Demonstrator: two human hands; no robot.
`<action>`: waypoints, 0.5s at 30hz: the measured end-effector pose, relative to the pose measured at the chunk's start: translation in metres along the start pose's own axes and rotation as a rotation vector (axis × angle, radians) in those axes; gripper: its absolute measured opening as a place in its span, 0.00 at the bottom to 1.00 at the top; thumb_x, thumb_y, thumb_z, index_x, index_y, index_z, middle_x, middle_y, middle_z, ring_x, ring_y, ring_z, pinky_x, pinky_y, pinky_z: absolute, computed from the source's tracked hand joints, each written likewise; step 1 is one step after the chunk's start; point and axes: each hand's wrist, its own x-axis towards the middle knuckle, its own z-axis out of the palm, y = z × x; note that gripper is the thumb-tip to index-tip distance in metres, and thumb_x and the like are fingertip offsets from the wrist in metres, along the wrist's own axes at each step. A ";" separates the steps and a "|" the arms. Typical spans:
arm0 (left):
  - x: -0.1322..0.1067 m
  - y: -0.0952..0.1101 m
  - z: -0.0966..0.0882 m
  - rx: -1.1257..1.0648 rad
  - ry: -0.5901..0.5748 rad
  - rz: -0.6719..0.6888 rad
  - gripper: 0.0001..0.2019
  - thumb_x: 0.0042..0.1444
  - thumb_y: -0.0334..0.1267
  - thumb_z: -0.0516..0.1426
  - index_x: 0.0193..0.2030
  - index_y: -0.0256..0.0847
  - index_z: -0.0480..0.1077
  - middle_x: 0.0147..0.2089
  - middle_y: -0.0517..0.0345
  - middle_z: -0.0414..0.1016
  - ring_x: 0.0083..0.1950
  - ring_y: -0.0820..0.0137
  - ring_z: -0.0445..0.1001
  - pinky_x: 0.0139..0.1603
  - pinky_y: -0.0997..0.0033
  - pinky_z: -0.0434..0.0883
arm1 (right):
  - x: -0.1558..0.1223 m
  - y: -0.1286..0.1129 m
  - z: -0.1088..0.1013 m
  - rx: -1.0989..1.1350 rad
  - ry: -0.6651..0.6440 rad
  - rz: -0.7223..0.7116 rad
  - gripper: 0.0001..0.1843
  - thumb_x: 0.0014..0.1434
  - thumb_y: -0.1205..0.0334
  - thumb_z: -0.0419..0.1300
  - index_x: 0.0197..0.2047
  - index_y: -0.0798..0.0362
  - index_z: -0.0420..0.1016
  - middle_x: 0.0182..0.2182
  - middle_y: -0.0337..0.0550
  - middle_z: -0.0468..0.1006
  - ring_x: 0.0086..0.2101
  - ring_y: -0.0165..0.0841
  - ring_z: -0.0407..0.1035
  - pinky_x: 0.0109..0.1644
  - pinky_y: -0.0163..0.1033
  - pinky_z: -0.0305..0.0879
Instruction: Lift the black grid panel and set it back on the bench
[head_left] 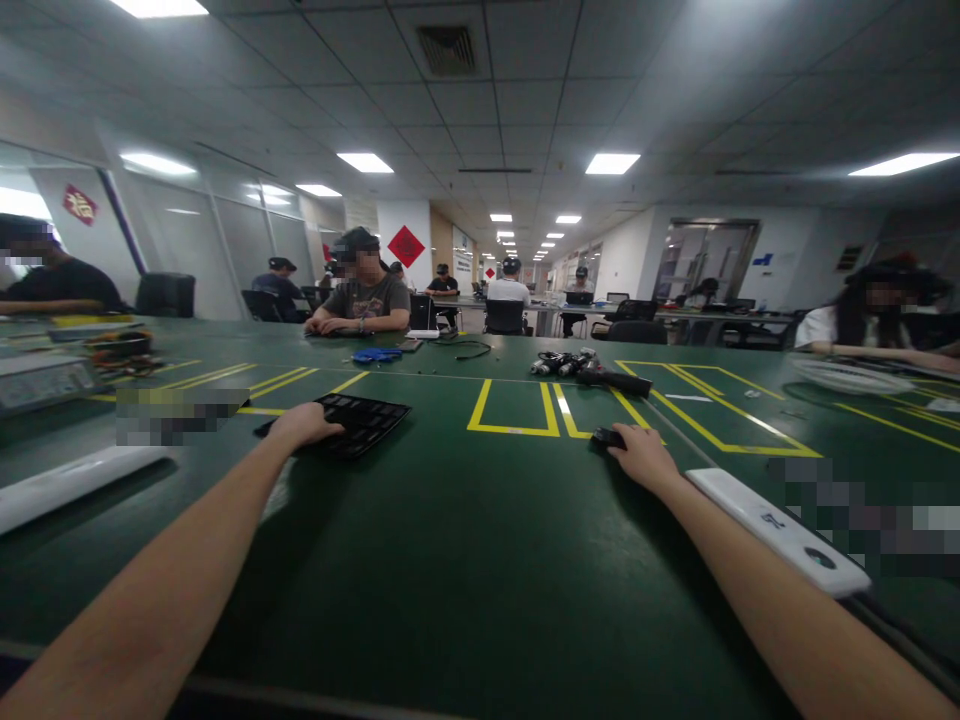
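Both my arms reach forward over a dark green table [465, 540]. My left hand [304, 424] rests on the near edge of a black keyboard [352, 420], fingers curled down onto it. My right hand [643, 455] lies on a small black object [606, 437], probably a mouse, with the fingers closed over its near side. Yellow taped rectangles [514, 408] mark the table beyond both hands.
A white flat bar [780, 530] lies beside my right forearm, another white bar [71, 482] at the left. Black tools and cables [589, 368] lie farther back, with a blue object [375, 355]. Several people sit at the far side and at both ends.
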 end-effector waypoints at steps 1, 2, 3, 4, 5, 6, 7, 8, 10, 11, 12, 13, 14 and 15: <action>-0.003 0.008 0.002 0.007 -0.021 -0.005 0.17 0.39 0.47 0.60 0.14 0.37 0.63 0.19 0.51 0.67 0.33 0.58 0.71 0.31 0.69 0.63 | 0.000 -0.005 -0.001 0.049 0.005 -0.007 0.22 0.55 0.62 0.54 0.53 0.56 0.65 0.49 0.52 0.71 0.49 0.44 0.62 0.50 0.45 0.58; -0.008 0.019 0.004 0.000 -0.046 0.003 0.18 0.40 0.49 0.59 0.14 0.38 0.62 0.17 0.53 0.66 0.31 0.60 0.71 0.30 0.70 0.62 | -0.001 -0.012 -0.003 0.117 0.010 -0.022 0.22 0.55 0.61 0.55 0.54 0.56 0.65 0.49 0.52 0.71 0.49 0.43 0.63 0.51 0.44 0.58; -0.013 0.033 0.008 -0.031 -0.067 0.026 0.18 0.42 0.51 0.57 0.15 0.38 0.63 0.16 0.55 0.64 0.29 0.62 0.70 0.28 0.71 0.61 | -0.002 -0.022 -0.004 0.203 0.014 -0.044 0.23 0.54 0.62 0.56 0.53 0.56 0.66 0.49 0.51 0.71 0.49 0.42 0.63 0.51 0.44 0.59; -0.020 0.050 0.013 -0.089 -0.093 0.062 0.18 0.45 0.51 0.55 0.16 0.39 0.64 0.16 0.57 0.63 0.27 0.65 0.69 0.27 0.72 0.61 | -0.005 -0.033 -0.005 0.301 0.012 -0.074 0.23 0.53 0.62 0.56 0.53 0.56 0.66 0.49 0.50 0.71 0.49 0.41 0.64 0.52 0.44 0.58; -0.028 0.068 0.018 -0.194 -0.057 0.114 0.17 0.46 0.50 0.54 0.18 0.39 0.65 0.17 0.58 0.63 0.26 0.67 0.68 0.26 0.73 0.60 | -0.008 -0.045 -0.006 0.397 0.005 -0.111 0.23 0.52 0.63 0.57 0.53 0.55 0.67 0.49 0.49 0.71 0.49 0.40 0.64 0.52 0.44 0.58; -0.037 0.086 0.024 -0.331 -0.030 0.179 0.15 0.47 0.49 0.53 0.23 0.38 0.67 0.19 0.60 0.65 0.27 0.68 0.67 0.26 0.74 0.60 | -0.012 -0.058 -0.006 0.489 -0.016 -0.152 0.23 0.51 0.65 0.58 0.52 0.55 0.67 0.48 0.49 0.71 0.49 0.39 0.64 0.52 0.44 0.59; -0.049 0.105 0.031 -0.460 0.008 0.221 0.13 0.45 0.48 0.54 0.28 0.38 0.68 0.21 0.61 0.66 0.27 0.69 0.67 0.27 0.74 0.61 | -0.017 -0.069 -0.006 0.581 -0.045 -0.191 0.23 0.50 0.66 0.58 0.52 0.54 0.67 0.48 0.48 0.72 0.48 0.38 0.65 0.53 0.44 0.59; -0.061 0.122 0.038 -0.569 0.010 0.269 0.14 0.44 0.47 0.55 0.32 0.38 0.67 0.22 0.62 0.65 0.27 0.70 0.66 0.26 0.74 0.61 | -0.021 -0.079 -0.005 0.675 -0.070 -0.219 0.24 0.50 0.66 0.59 0.52 0.53 0.67 0.48 0.47 0.72 0.48 0.38 0.65 0.53 0.44 0.59; -0.088 0.150 0.050 -0.706 -0.084 0.399 0.15 0.43 0.45 0.57 0.36 0.38 0.65 0.22 0.65 0.62 0.25 0.73 0.63 0.26 0.74 0.60 | -0.030 -0.092 -0.002 0.841 -0.095 -0.301 0.25 0.49 0.67 0.59 0.52 0.52 0.67 0.47 0.46 0.72 0.47 0.38 0.66 0.53 0.47 0.59; -0.101 0.161 0.055 -0.762 -0.142 0.469 0.16 0.44 0.45 0.57 0.37 0.38 0.64 0.21 0.66 0.61 0.25 0.74 0.61 0.26 0.75 0.59 | -0.033 -0.094 0.000 0.899 -0.092 -0.359 0.25 0.49 0.67 0.59 0.52 0.51 0.67 0.47 0.45 0.72 0.47 0.39 0.66 0.54 0.48 0.59; -0.113 0.170 0.060 -0.797 -0.206 0.529 0.16 0.44 0.45 0.57 0.38 0.38 0.63 0.22 0.67 0.60 0.24 0.74 0.60 0.26 0.75 0.59 | -0.036 -0.095 0.001 0.932 -0.077 -0.425 0.25 0.49 0.67 0.59 0.52 0.51 0.67 0.47 0.45 0.72 0.48 0.39 0.66 0.54 0.50 0.59; -0.123 0.176 0.063 -0.818 -0.266 0.581 0.16 0.45 0.45 0.57 0.38 0.38 0.63 0.22 0.68 0.59 0.24 0.75 0.59 0.26 0.75 0.58 | -0.038 -0.094 0.003 0.942 -0.058 -0.490 0.24 0.49 0.67 0.59 0.51 0.51 0.68 0.47 0.45 0.73 0.48 0.40 0.65 0.54 0.51 0.59; -0.132 0.181 0.066 -0.824 -0.317 0.619 0.16 0.45 0.45 0.57 0.38 0.38 0.62 0.22 0.68 0.58 0.24 0.76 0.58 0.26 0.75 0.57 | -0.039 -0.092 0.004 0.931 -0.037 -0.550 0.22 0.49 0.67 0.59 0.50 0.50 0.69 0.47 0.45 0.73 0.48 0.41 0.65 0.54 0.52 0.59; -0.139 0.185 0.068 -0.817 -0.357 0.643 0.17 0.45 0.45 0.57 0.38 0.37 0.62 0.22 0.69 0.57 0.24 0.76 0.57 0.26 0.76 0.57 | -0.040 -0.089 0.005 0.909 -0.014 -0.602 0.21 0.50 0.67 0.58 0.49 0.50 0.70 0.47 0.45 0.73 0.49 0.42 0.64 0.55 0.52 0.59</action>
